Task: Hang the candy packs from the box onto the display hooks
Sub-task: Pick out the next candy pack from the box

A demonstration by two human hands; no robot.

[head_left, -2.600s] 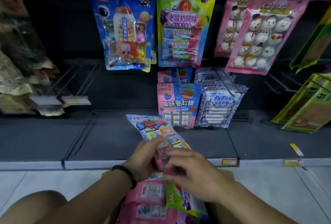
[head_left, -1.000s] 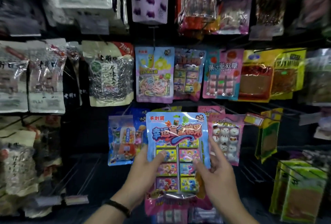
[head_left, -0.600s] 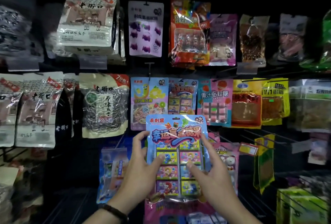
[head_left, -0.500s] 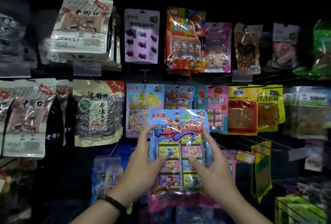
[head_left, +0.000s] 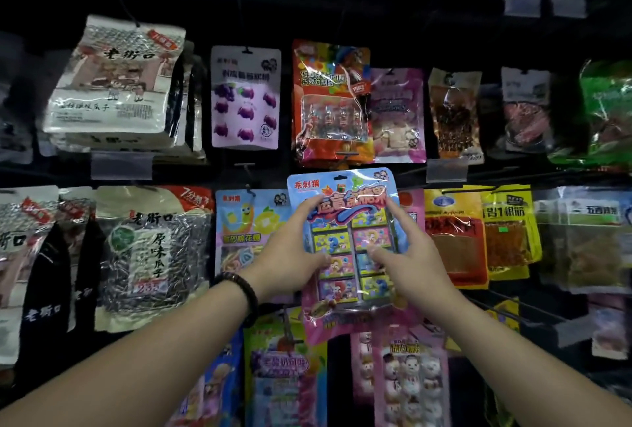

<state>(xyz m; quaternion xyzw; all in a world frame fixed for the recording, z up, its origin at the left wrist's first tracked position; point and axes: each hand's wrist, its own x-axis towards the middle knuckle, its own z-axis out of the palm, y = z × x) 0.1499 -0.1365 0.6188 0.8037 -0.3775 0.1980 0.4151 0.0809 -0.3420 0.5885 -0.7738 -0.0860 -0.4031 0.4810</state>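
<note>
I hold a blue candy pack [head_left: 345, 221] with small coloured boxes upright in front of the middle row of the display. My left hand [head_left: 290, 255] grips its left edge, thumb on the front. My right hand [head_left: 407, 255] grips its right edge the same way. The pack's hang hole is at the level of the middle row's hooks, between a blue-and-yellow candy pack [head_left: 249, 221] and a pink pack [head_left: 412, 208] mostly hidden behind my pack. The hook behind my pack is hidden. The box is out of view.
Hanging packs fill the rack: seed bags [head_left: 150, 255] at left, a purple gummy pack [head_left: 244, 98] and an orange pack [head_left: 330, 102] above, yellow snack packs [head_left: 478, 231] at right, snowman candy [head_left: 410, 378] below. Bare hooks [head_left: 506, 307] stick out at lower right.
Both hands lifted the blue pack from low near the floor up to the middle row. Over the last half second it rose a little further and moved closer to the rack.
</note>
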